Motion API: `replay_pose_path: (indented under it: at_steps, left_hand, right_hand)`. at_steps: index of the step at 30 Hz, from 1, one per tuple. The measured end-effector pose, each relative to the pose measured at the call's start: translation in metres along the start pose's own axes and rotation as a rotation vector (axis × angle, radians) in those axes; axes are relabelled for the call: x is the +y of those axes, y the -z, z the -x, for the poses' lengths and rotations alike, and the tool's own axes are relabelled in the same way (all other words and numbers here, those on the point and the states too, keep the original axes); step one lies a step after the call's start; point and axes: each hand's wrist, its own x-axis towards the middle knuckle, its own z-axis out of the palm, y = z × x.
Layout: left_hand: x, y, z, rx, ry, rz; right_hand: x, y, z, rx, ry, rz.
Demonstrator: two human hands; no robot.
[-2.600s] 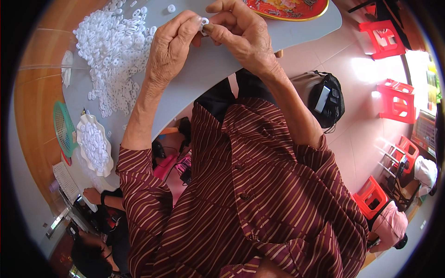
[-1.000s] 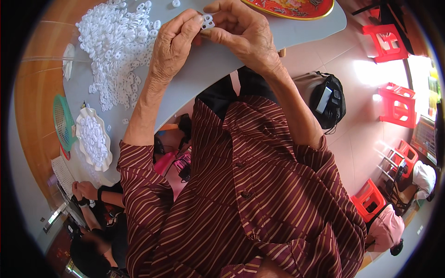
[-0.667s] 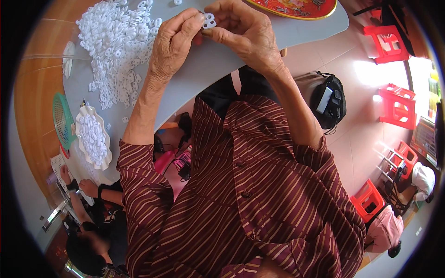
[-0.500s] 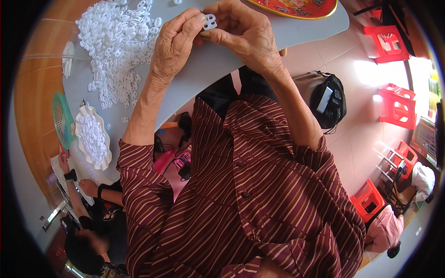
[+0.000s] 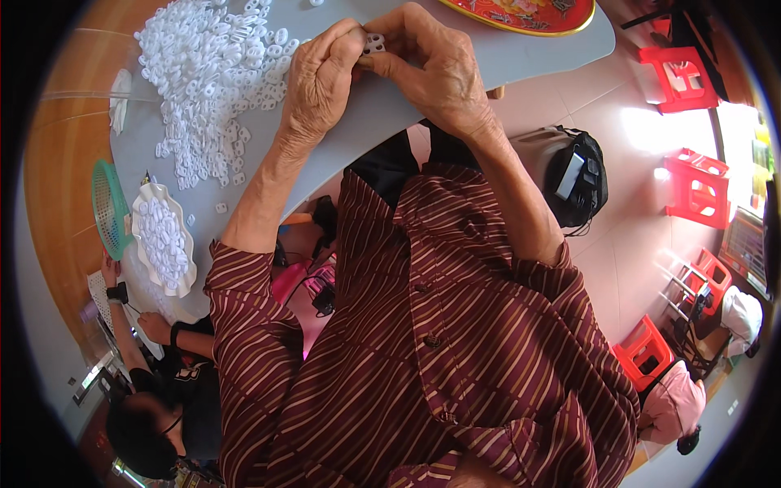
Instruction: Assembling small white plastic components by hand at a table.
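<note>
Both my hands meet over the near edge of the grey table, around a small white plastic piece (image 5: 374, 44) with several round holes. My right hand (image 5: 439, 73) pinches it between thumb and curled forefinger. Closed fingers of my left hand (image 5: 324, 85) press at the piece's left side, covering that end; whether anything else sits between those fingertips is hidden. To the left of my hands spreads a large heap of similar white pieces (image 5: 211, 73). A red tray (image 5: 561, 27) with a gold rim and small metal parts stands beyond my right hand.
A white scalloped dish (image 5: 184, 281) of white pieces and a green basket (image 5: 110, 211) stand at the left, near another person's hands (image 5: 153, 328). A black bag (image 5: 579, 183) lies on the floor at right. Red stools (image 5: 682, 77) stand farther right.
My hands have drawn closer around the white plastic piece, so less of it shows. My left hand has shifted slightly right. The other person at the lower left has moved slightly.
</note>
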Motion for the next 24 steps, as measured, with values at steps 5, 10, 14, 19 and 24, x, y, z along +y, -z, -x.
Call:
replay_pose_path:
  at_steps: [5,10,14,19,24]
  left_hand:
    - [0.006,0.0,0.0,-0.026,0.048,0.001]
    - [0.003,0.001,0.002,-0.058,0.08,0.052]
    - [0.006,0.0,0.001,-0.056,0.082,0.054]
    - [0.01,0.0,0.001,-0.072,0.134,0.039]
    - [0.008,0.0,0.001,-0.081,0.059,0.056]
  right_hand:
    - [0.0,0.0,0.001,-0.006,0.013,0.001]
    - [-0.001,-0.001,0.001,-0.017,-0.005,0.003]
    - [-0.002,-0.001,0.001,-0.016,-0.037,0.016]
    - [-0.004,0.003,0.0,-0.064,-0.055,0.047]
    - [-0.003,0.002,0.003,-0.061,-0.051,0.017]
